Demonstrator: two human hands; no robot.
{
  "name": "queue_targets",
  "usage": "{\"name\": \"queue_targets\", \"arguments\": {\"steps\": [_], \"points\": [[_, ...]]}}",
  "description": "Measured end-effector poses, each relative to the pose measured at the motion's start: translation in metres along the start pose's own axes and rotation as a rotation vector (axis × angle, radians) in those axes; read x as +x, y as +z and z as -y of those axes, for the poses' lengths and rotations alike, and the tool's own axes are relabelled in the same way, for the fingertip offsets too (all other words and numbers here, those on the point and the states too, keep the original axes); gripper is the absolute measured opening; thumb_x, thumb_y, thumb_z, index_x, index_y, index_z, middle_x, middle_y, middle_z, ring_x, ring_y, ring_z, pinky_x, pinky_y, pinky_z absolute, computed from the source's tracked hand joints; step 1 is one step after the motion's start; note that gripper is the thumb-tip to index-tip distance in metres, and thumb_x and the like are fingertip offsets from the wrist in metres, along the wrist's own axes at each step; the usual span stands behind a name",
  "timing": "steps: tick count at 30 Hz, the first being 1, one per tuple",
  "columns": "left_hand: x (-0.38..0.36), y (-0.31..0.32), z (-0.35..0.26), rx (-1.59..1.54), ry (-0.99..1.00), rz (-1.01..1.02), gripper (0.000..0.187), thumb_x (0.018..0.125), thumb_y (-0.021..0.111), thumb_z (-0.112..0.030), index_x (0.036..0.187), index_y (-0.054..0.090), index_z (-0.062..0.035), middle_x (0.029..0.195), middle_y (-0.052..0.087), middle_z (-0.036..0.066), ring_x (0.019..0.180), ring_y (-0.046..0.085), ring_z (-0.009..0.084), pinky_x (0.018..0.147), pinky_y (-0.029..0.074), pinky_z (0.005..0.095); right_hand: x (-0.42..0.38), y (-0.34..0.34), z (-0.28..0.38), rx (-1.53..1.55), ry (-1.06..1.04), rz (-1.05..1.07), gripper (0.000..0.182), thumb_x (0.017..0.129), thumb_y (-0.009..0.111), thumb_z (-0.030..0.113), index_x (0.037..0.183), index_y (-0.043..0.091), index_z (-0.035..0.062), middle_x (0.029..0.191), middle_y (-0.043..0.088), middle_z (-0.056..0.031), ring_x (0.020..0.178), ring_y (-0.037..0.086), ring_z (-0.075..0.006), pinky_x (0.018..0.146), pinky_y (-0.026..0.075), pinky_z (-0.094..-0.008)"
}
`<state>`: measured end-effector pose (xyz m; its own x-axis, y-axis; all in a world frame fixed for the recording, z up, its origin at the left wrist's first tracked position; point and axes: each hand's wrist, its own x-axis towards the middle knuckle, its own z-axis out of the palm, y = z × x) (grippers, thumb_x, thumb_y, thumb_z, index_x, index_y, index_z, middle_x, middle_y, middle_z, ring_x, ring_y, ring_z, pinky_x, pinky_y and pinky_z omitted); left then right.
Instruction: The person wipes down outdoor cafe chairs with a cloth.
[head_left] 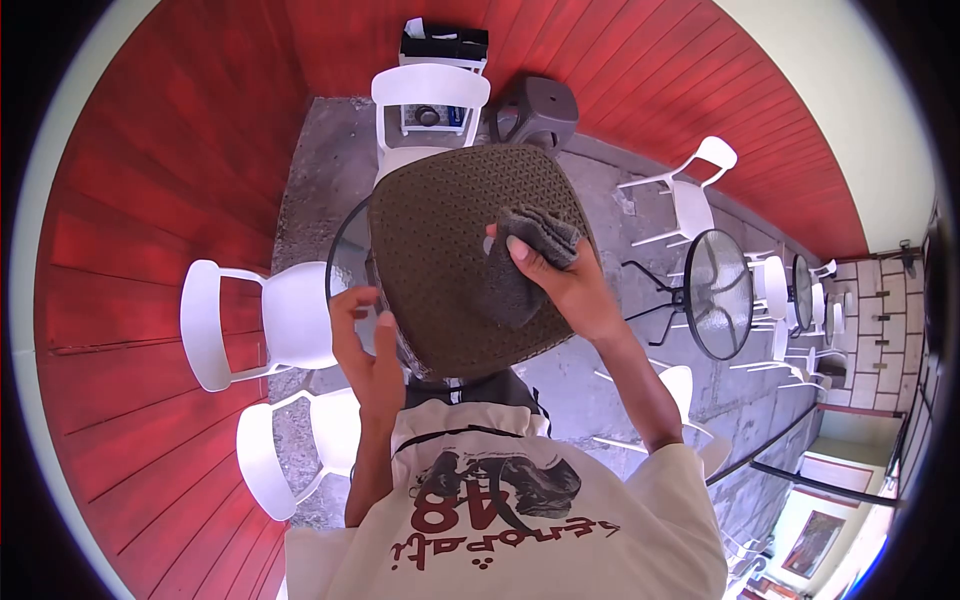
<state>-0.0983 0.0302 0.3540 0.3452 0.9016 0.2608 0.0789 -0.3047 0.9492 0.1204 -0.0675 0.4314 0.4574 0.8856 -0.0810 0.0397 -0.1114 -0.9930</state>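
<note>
A dark brown seat or panel with a woven pattern (pixel 440 230) lies in front of my body, above a round glass table (pixel 350 250) whose rim shows at its left. My right hand (pixel 570 285) grips a bunched grey cloth (pixel 515 285) over the right part of the brown surface, with the thumb on top of the cloth. Beside the brown piece's lower left edge, my left hand (pixel 367 345) has its fingers apart and slightly curled, holding nothing.
White chairs stand to the left (pixel 300 315), lower left (pixel 265 460) and at the back (pixel 430 90). Behind are a brown stool (pixel 548 105) and a black tray (pixel 445 45). Another glass table (pixel 718 290) and several white chairs stand right. A red wall (pixel 150 200) curves around.
</note>
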Motion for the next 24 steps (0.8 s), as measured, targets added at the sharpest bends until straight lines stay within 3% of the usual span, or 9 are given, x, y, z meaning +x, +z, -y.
{"name": "queue_targets", "arguments": {"steps": [3, 7, 10, 11, 13, 16, 18, 22, 24], "points": [[0.011, 0.01, -0.058, -0.071, 0.101, 0.307, 0.024, 0.092, 0.066, -0.007, 0.113, 0.059, 0.0016, 0.111, 0.063, 0.013, 0.104, 0.057, 0.0205, 0.09, 0.045, 0.0352, -0.013, 0.009, -0.002, 0.117, 0.017, 0.034, 0.038, 0.101, 0.068, 0.027, 0.128, 0.066, 0.0, 0.12, 0.071, -0.0047, 0.11, 0.061, -0.0112, 0.101, 0.046, -0.0289], [0.005, 0.016, -0.045, -0.268, -0.148, 0.538, 0.015, 0.093, 0.069, -0.006, 0.106, 0.063, 0.0004, 0.098, 0.065, 0.008, 0.089, 0.06, 0.0122, 0.079, 0.047, 0.0274, -0.03, 0.001, 0.003, 0.104, 0.067, 0.185, 0.047, 0.096, 0.074, 0.034, 0.124, 0.066, -0.0026, 0.116, 0.07, -0.005, 0.107, 0.061, -0.0118, 0.096, 0.047, -0.0292], [0.006, 0.012, -0.054, -0.402, -0.105, 0.479, 0.014, 0.093, 0.069, -0.005, 0.105, 0.063, 0.0001, 0.095, 0.065, 0.008, 0.087, 0.06, 0.0113, 0.077, 0.047, 0.0273, -0.039, -0.033, -0.002, 0.247, 0.12, 0.441, 0.072, 0.084, 0.081, 0.053, 0.123, 0.066, -0.0057, 0.115, 0.068, -0.0092, 0.1, 0.061, -0.0129, 0.089, 0.047, -0.029], [0.009, 0.01, -0.053, -0.336, -0.007, 0.537, 0.017, 0.091, 0.072, -0.004, 0.106, 0.064, -0.0006, 0.093, 0.065, 0.007, 0.083, 0.062, 0.0146, 0.075, 0.048, 0.0286, -0.042, -0.039, -0.015, 0.365, 0.099, 0.539, 0.093, 0.076, 0.076, 0.074, 0.118, 0.065, -0.0083, 0.111, 0.065, -0.0137, 0.096, 0.059, -0.0145, 0.081, 0.045, -0.0293], [0.014, 0.009, -0.069, -0.323, 0.105, 0.716, 0.024, 0.087, 0.076, -0.006, 0.108, 0.065, -0.0007, 0.092, 0.065, 0.007, 0.083, 0.062, 0.0156, 0.075, 0.047, 0.0283, -0.039, -0.042, -0.052, 0.703, 0.128, 0.77, 0.093, 0.077, 0.072, 0.078, 0.115, 0.064, -0.0069, 0.118, 0.061, -0.0137, 0.11, 0.057, -0.0174, 0.093, 0.045, -0.0332], [0.014, 0.016, -0.09, -0.278, 0.242, 0.855, 0.036, 0.08, 0.084, -0.01, 0.112, 0.067, -0.0042, 0.094, 0.069, 0.009, 0.079, 0.068, 0.0228, 0.069, 0.051, 0.0317, -0.05, -0.022, -0.07, 0.815, 0.101, 0.809, 0.095, 0.08, 0.065, 0.08, 0.123, 0.055, -0.0045, 0.127, 0.051, -0.0155, 0.125, 0.051, -0.0228, 0.102, 0.041, -0.0365], [0.013, 0.022, -0.1, -0.198, 0.339, 0.865, 0.038, 0.078, 0.085, -0.009, 0.111, 0.068, -0.0053, 0.096, 0.071, 0.009, 0.079, 0.07, 0.0256, 0.069, 0.053, 0.0327, -0.059, -0.014, -0.055, 0.595, 0.079, 0.767, 0.094, 0.083, 0.067, 0.075, 0.132, 0.049, -0.0033, 0.13, 0.049, -0.016, 0.127, 0.049, -0.0239, 0.103, 0.04, -0.0381], [0.021, 0.024, -0.088, 0.059, 0.461, 0.653, 0.041, 0.076, 0.085, -0.006, 0.114, 0.067, -0.0061, 0.098, 0.071, 0.01, 0.078, 0.07, 0.0272, 0.068, 0.054, 0.0326, -0.069, -0.007, -0.033, 0.65, 0.439, 0.71, 0.083, 0.091, 0.074, 0.051, 0.151, 0.036, 0.0077, 0.11, 0.057, -0.008, 0.095, 0.061, -0.0151, 0.078, 0.048, -0.0282], [0.019, 0.02, -0.078, 0.021, 0.337, 0.452, 0.038, 0.082, 0.078, -0.006, 0.117, 0.065, -0.0043, 0.108, 0.067, 0.011, 0.092, 0.066, 0.0214, 0.078, 0.051, 0.0323, -0.064, -0.003, -0.021, 0.497, 0.366, 0.491, 0.067, 0.099, 0.068, 0.038, 0.152, 0.038, 0.009, 0.095, 0.056, -0.0016, 0.076, 0.055, -0.0091, 0.065, 0.044, -0.0227]]}}
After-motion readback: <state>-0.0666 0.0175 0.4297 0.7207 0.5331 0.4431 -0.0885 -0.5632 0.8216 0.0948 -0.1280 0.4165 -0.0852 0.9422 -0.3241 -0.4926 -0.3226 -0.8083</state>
